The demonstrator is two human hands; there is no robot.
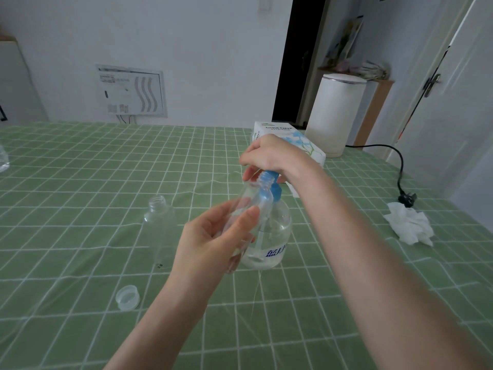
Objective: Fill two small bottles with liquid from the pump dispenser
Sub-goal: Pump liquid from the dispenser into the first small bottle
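Observation:
A clear pump dispenser (pixel 269 236) with a blue pump head stands mid-table, partly filled with clear liquid. My right hand (pixel 269 156) lies over the pump head from above, fingers curled round it. My left hand (pixel 213 236) grips a small clear bottle (pixel 246 201), tilted with its open mouth up against the blue nozzle. A second small clear bottle (pixel 160 228) stands upright and uncapped to the left. A clear cap (pixel 128 293) lies on the cloth nearer to me.
A green checked cloth (pixel 80 182) covers the table. A tissue box (pixel 290 140) sits behind my right hand, a white appliance (pixel 333 116) with a black cord beyond it. A crumpled tissue (pixel 410 227) lies at right. Another clear object (pixel 3 158) shows at the left edge.

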